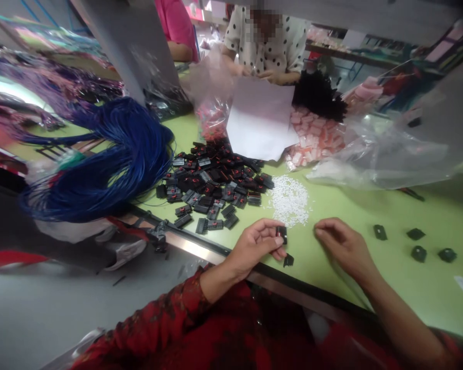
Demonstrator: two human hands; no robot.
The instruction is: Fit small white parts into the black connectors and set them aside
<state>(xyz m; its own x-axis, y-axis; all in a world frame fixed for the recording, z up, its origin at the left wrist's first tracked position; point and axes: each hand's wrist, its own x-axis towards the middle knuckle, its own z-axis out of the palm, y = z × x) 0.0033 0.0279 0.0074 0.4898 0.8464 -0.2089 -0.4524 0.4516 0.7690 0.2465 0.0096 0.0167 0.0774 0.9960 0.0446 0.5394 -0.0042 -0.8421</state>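
My left hand (260, 240) grips a black plastic connector housing (281, 235) with a bit of red on it, between thumb and fingers. Just below those fingers, a second black piece (288, 260) lies by the table edge. My right hand (343, 244) is beside a heap of small white plastic pieces (289, 200), fingertips pinched together low over the table; whatever they hold is too small to make out. Left of the white heap spreads a big pile of black connector housings (216, 180), several with red parts.
A bundle of blue wires (116, 159) lies at the left. Several separate black pieces (419, 253) sit to the right. Behind are a white sheet (260, 118), pink-orange pieces (316, 133) and a clear plastic bag (386, 159). A person in a dotted top (293, 46) works opposite.
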